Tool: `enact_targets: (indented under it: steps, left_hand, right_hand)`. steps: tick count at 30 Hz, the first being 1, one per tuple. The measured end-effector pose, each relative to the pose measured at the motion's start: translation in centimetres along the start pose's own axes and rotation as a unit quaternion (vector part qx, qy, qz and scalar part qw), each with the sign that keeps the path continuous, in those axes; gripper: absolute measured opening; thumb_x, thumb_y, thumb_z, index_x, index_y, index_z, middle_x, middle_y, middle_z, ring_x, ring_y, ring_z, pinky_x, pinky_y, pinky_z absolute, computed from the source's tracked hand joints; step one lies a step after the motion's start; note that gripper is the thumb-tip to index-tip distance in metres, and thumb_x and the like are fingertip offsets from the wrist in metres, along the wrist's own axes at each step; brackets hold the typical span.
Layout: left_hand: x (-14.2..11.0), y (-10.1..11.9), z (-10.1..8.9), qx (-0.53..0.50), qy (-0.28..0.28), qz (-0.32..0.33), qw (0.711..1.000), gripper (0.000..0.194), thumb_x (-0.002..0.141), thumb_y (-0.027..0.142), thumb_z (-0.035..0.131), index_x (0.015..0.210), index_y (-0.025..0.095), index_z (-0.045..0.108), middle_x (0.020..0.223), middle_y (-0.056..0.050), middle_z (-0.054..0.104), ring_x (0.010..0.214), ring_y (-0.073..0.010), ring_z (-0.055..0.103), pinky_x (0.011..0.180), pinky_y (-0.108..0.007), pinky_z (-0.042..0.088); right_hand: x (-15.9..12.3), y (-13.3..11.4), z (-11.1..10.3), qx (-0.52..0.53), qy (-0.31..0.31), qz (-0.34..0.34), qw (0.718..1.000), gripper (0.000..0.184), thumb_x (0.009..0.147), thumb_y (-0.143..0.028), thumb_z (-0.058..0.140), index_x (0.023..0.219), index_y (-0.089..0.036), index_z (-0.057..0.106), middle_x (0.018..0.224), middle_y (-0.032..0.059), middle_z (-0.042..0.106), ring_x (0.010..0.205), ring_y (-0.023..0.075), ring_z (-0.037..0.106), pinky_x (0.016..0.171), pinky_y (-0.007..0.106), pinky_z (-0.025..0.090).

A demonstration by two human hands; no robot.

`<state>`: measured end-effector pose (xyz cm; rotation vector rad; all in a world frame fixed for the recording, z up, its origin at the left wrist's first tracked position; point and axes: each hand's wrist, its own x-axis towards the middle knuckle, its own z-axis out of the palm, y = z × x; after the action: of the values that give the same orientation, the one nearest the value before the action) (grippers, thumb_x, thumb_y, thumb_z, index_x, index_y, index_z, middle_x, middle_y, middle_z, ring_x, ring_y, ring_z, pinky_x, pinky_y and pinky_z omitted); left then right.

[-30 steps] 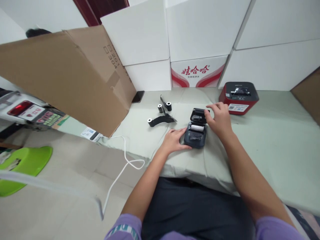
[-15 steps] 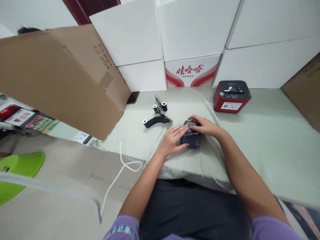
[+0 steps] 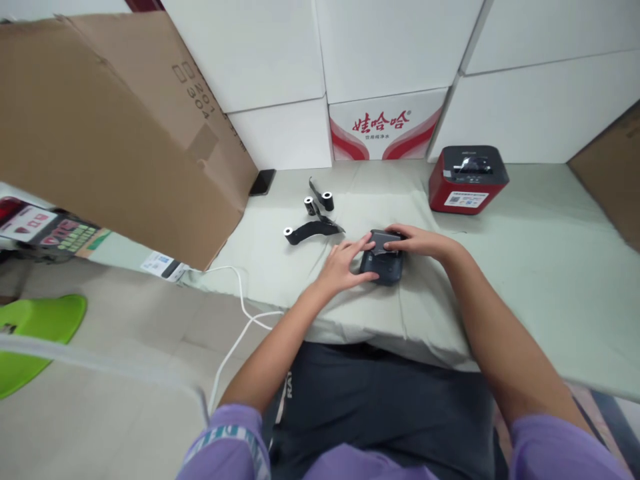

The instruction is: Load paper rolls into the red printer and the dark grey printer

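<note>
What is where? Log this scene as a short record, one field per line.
Left hand: fingers and thumb on the left side of the dark device
Right hand: on the device's far right part
Device cover: down
Black rolls: three, left of the device, black strip partly unrolled
Red-sided machine: back right, on the cloth
Phone-like slab: beside the brown carton
White cable: hanging over the table's front edge

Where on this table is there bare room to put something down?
The widest bare patch of the table lies right of the right hand, before the red device. A smaller one lies between the cardboard box, black rolls and left hand. Crowded: around the dark device under both hands.
</note>
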<state>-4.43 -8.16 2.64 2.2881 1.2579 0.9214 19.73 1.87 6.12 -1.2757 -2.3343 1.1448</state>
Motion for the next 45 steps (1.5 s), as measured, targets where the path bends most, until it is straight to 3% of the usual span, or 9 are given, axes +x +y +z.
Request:
enact_targets:
  steps: [3, 9, 15, 19, 22, 26, 33, 40, 45]
  left_hand:
    - [0.0, -0.1, -0.1, -0.003, -0.001, 0.001, 1.000, 0.097, 0.078, 0.054, 0.082, 0.159, 0.035, 0.032, 0.143, -0.005, 0.065, 0.118, -0.0300, 0.058, 0.107, -0.049, 0.042]
    - [-0.2, -0.9, 0.3, -0.070, 0.077, -0.002, 0.995, 0.091, 0.091, 0.053, 0.067, 0.164, 0.031, 0.017, 0.147, -0.011, 0.061, 0.124, -0.0283, 0.058, 0.109, -0.049, 0.042]
    - [0.1, -2.3, 0.3, -0.154, 0.180, -0.081, 0.968, 0.082, 0.099, 0.062, 0.044, 0.165, 0.024, 0.013, 0.152, -0.017, 0.055, 0.119, -0.0242, 0.064, 0.096, -0.040, 0.051]
    - [0.0, -2.4, 0.2, -0.165, 0.194, -0.088, 0.963, 0.084, 0.097, 0.066, 0.046, 0.164, 0.025, 0.017, 0.149, -0.016, 0.058, 0.118, -0.0239, 0.065, 0.097, -0.039, 0.051]
    - [-0.1, -2.5, 0.2, -0.162, 0.186, -0.090, 0.965, 0.085, 0.096, 0.067, 0.046, 0.164, 0.025, 0.018, 0.149, -0.016, 0.058, 0.119, -0.0242, 0.065, 0.097, -0.038, 0.052]
    - [0.0, -2.9, 0.5, -0.163, 0.176, -0.098, 0.966, 0.082, 0.097, 0.065, 0.048, 0.162, 0.024, 0.023, 0.148, -0.017, 0.059, 0.120, -0.0254, 0.066, 0.095, -0.038, 0.052]
    - [0.3, -2.5, 0.9, -0.187, 0.149, -0.132, 0.962, 0.069, 0.093, 0.045, 0.064, 0.154, 0.021, 0.042, 0.137, -0.015, 0.068, 0.110, -0.0226, 0.067, 0.090, -0.036, 0.051]
    - [0.1, -1.7, 0.7, -0.242, 0.154, -0.181, 0.941, 0.058, 0.093, 0.045, 0.063, 0.144, 0.018, 0.054, 0.128, -0.014, 0.073, 0.105, -0.0213, 0.069, 0.094, -0.036, 0.051]
    - [-0.3, 0.5, -1.8, -0.285, 0.178, -0.195, 0.921, 0.052, 0.090, 0.049, 0.066, 0.131, 0.017, 0.062, 0.117, -0.014, 0.077, 0.106, -0.0248, 0.072, 0.100, -0.040, 0.051]
  right_hand:
    - [-0.6, 0.4, 1.1, 0.023, 0.045, 0.002, 0.999, 0.049, 0.082, -0.049, 0.069, 0.122, -0.020, 0.068, 0.122, 0.0117, 0.072, 0.108, 0.0301, 0.068, 0.096, 0.043, 0.055]
    - [-4.9, 1.1, 6.9, 0.043, 0.303, 0.045, 0.951, 0.046, 0.096, -0.044, 0.045, 0.133, -0.022, 0.058, 0.118, 0.0140, 0.070, 0.110, 0.0304, 0.067, 0.097, 0.050, 0.054]
    - [-5.3, -5.6, 13.8, -0.036, 0.405, 0.135, 0.904, 0.108, 0.078, -0.052, 0.069, 0.161, -0.013, 0.011, 0.144, 0.0316, 0.048, 0.133, 0.0501, 0.047, 0.106, 0.068, 0.042]
    - [-3.4, -8.4, 15.2, -0.032, 0.460, 0.196, 0.866, 0.122, 0.075, -0.058, 0.072, 0.162, -0.014, -0.002, 0.144, 0.0344, 0.046, 0.133, 0.0539, 0.045, 0.107, 0.072, 0.037]
    - [-4.0, -6.7, 13.9, -0.021, 0.447, 0.160, 0.880, 0.123, 0.075, -0.055, 0.073, 0.162, -0.015, -0.004, 0.145, 0.0318, 0.049, 0.132, 0.0501, 0.049, 0.108, 0.066, 0.041]
    - [-8.2, -2.4, 9.0, -0.012, 0.424, 0.134, 0.896, 0.118, 0.079, -0.057, 0.067, 0.162, -0.013, -0.005, 0.138, 0.0267, 0.059, 0.126, 0.0432, 0.060, 0.099, 0.055, 0.053]
    - [-12.9, 3.1, -1.4, -0.058, 0.465, 0.287, 0.835, 0.137, 0.053, -0.048, 0.087, 0.164, -0.009, 0.015, 0.144, 0.0277, 0.056, 0.131, 0.0469, 0.056, 0.107, 0.052, 0.050]
    - [-12.3, 5.4, -3.3, -0.038, 0.416, 0.336, 0.844, 0.148, 0.048, -0.051, 0.087, 0.165, -0.009, 0.006, 0.154, 0.0272, 0.047, 0.144, 0.0482, 0.041, 0.119, 0.056, 0.037]
    - [-13.7, 7.4, -6.9, 0.103, 0.524, 0.204, 0.820, 0.118, 0.071, -0.054, 0.072, 0.165, -0.017, 0.012, 0.153, 0.0216, 0.052, 0.139, 0.0327, 0.054, 0.115, 0.050, 0.041]
